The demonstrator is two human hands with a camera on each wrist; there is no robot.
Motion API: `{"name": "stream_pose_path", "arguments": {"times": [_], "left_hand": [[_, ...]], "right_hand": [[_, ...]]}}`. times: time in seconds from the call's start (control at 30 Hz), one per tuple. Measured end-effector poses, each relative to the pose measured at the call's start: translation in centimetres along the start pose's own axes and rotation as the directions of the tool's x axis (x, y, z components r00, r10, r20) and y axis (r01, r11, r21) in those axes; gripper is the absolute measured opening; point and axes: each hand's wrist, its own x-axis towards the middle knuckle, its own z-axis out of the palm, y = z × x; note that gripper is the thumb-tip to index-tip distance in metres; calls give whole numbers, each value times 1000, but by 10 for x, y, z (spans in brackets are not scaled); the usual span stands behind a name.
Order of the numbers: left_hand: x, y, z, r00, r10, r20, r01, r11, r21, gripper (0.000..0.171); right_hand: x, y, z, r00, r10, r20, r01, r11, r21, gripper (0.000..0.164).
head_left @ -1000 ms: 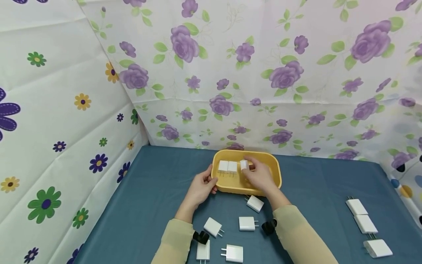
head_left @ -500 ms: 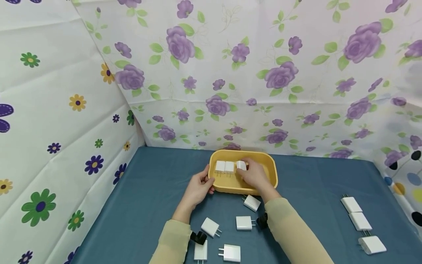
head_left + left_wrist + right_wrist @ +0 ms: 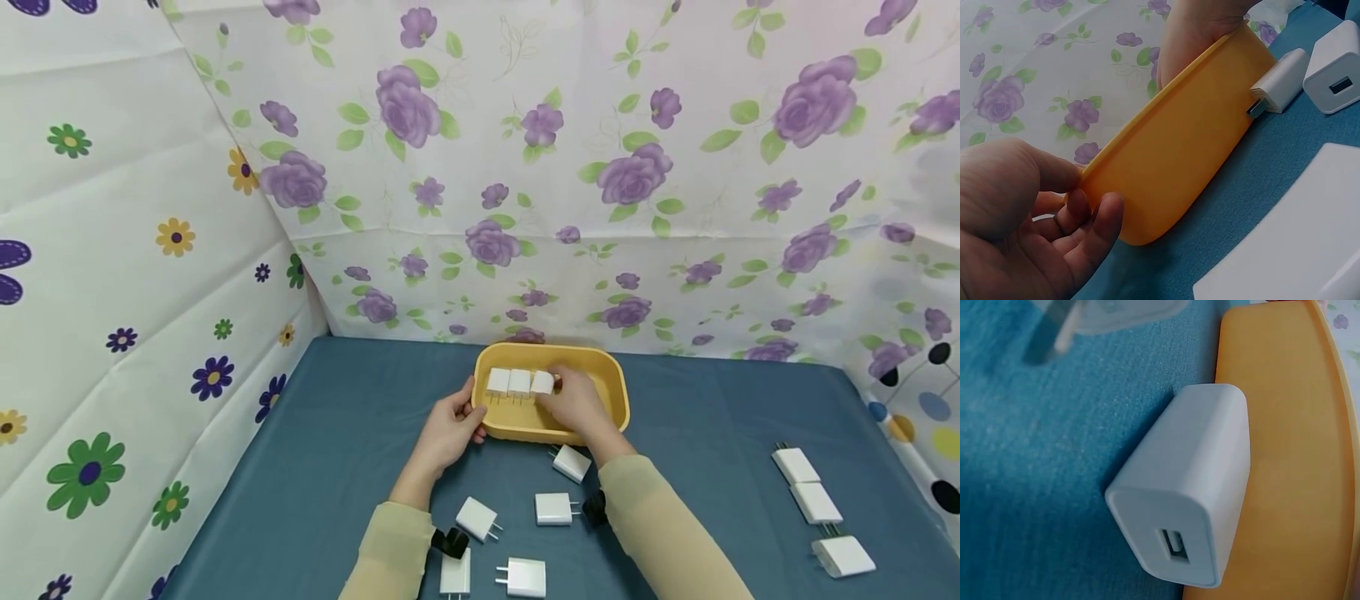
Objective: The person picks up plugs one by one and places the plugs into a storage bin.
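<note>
A yellow tray [image 3: 555,434] lies near the back of the table. My left hand [image 3: 444,432] grips its left end; in the left wrist view, thumb and fingers pinch the tray wall [image 3: 1172,137]. Inside, two white USB charger plugs [image 3: 498,382] lie side by side with prongs toward me. My right hand [image 3: 579,404] reaches over the front rim and pinches a third charger [image 3: 542,383] by its right side, close beside that pair. The right wrist view shows a loose charger [image 3: 1172,475] by the tray's outer wall [image 3: 1291,437]; the right fingers are hidden there.
Several loose chargers [image 3: 553,508] lie on the blue cloth [image 3: 697,467] between my forearms, one [image 3: 572,463] just in front of the tray. At the right, three more chargers [image 3: 816,502] form a slanting row. Flowered sheets [image 3: 525,192] hang behind and at the left.
My right hand has moved the held charger left, lowering it beside the other two in the tray. The left hand keeps its grip on the rim. The head view has shifted slightly.
</note>
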Motion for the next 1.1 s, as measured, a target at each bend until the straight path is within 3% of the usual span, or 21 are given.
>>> {"name": "stream_pose_path", "arguments": {"times": [1.1], "left_hand": [[1,1,1,1000,-28,-4,28,1000,8,65]], "right_hand": [[0,2,3,999,11,31,-12,999,32,61]]}}
